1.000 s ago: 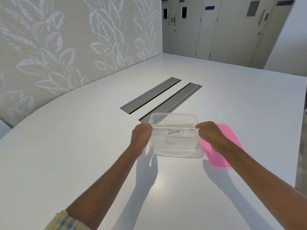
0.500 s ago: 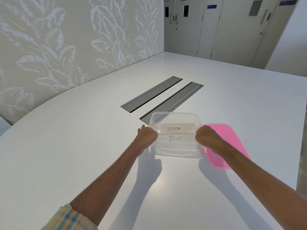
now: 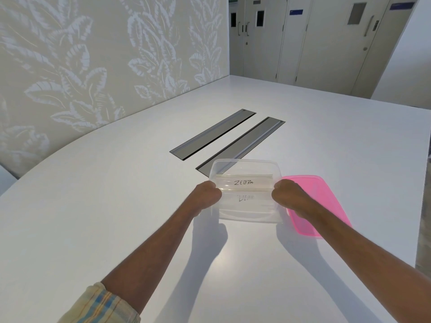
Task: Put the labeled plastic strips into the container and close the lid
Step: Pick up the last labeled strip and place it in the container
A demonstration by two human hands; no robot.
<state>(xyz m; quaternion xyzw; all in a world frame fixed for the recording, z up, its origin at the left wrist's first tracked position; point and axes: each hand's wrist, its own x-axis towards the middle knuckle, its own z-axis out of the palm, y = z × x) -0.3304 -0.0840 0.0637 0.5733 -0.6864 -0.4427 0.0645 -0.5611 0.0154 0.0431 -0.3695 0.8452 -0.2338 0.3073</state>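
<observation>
A clear plastic container (image 3: 245, 163) stands open on the white table. Over its mouth I hold a clear strip (image 3: 243, 182) with ZEBRA written on it, stretched flat between both hands. My left hand (image 3: 207, 194) pinches the strip's left end and my right hand (image 3: 288, 194) pinches its right end. Under it, inside the container, lies another labeled strip (image 3: 245, 198) whose writing I cannot read. The pink lid (image 3: 324, 201) lies flat on the table, just right of the container and partly under my right wrist.
Two long grey cable hatches (image 3: 213, 134) are set in the white table (image 3: 116, 206) behind the container. A leaf-patterned wall runs along the left, and the table's right edge lies near the pink lid.
One second ago I held a strip marked BEAR at the container's near rim. Now a ZEBRA strip is between my hands, slightly farther in, and the camera view has shifted a little.
</observation>
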